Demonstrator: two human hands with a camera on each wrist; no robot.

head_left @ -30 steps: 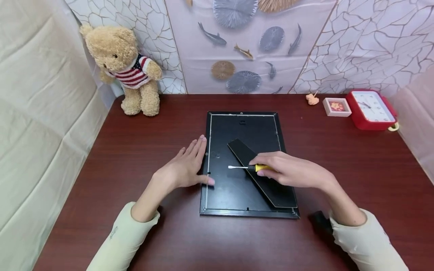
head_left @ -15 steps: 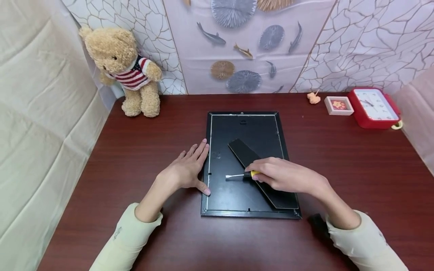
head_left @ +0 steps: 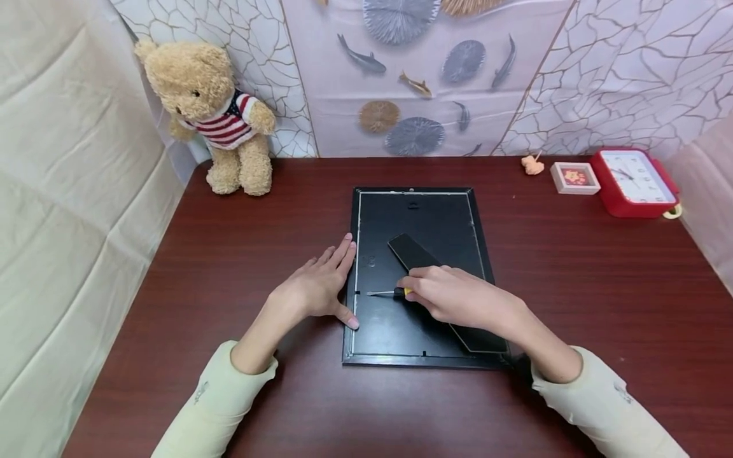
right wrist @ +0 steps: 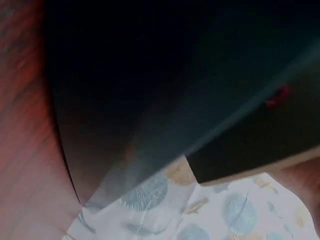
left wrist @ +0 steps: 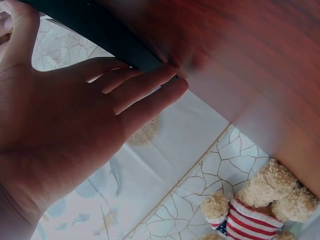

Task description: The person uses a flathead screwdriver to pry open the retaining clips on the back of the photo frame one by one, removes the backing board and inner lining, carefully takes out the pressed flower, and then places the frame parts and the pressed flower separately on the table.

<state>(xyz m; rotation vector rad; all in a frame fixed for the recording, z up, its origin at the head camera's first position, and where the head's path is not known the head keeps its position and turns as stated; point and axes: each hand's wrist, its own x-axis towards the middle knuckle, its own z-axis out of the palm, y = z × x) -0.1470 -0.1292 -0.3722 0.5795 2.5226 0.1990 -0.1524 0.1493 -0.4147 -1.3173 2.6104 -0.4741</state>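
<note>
A black picture frame (head_left: 424, 361) lies back side up on the table, its stand leg (head_left: 409, 251) slanting across the backing board (head_left: 395, 331). My right hand (head_left: 464, 299) holds a flat-head screwdriver (head_left: 399, 292) with a black and yellow handle over the board. The metal tip points left, close to a small black tab (head_left: 357, 292) at the frame's left inner edge; contact cannot be told. My left hand (head_left: 315, 289) rests against the left edge with straight fingers, thumb on the rim. In the left wrist view its fingertips (left wrist: 172, 77) touch the frame's side. The right wrist view shows mostly dark frame backing (right wrist: 125, 100).
A teddy bear (head_left: 223, 121) in a striped sweater stands at the back left. Along the back right are a small peach figurine (head_left: 532, 165), a little framed box (head_left: 575, 178) and a red clock (head_left: 634, 181). A patterned cloth (head_left: 412, 83) hangs behind the table (head_left: 269, 216).
My right hand has moved left with the screwdriver, bringing its tip close to the left edge tab. My left thumb has slid down a little along the frame's rim.
</note>
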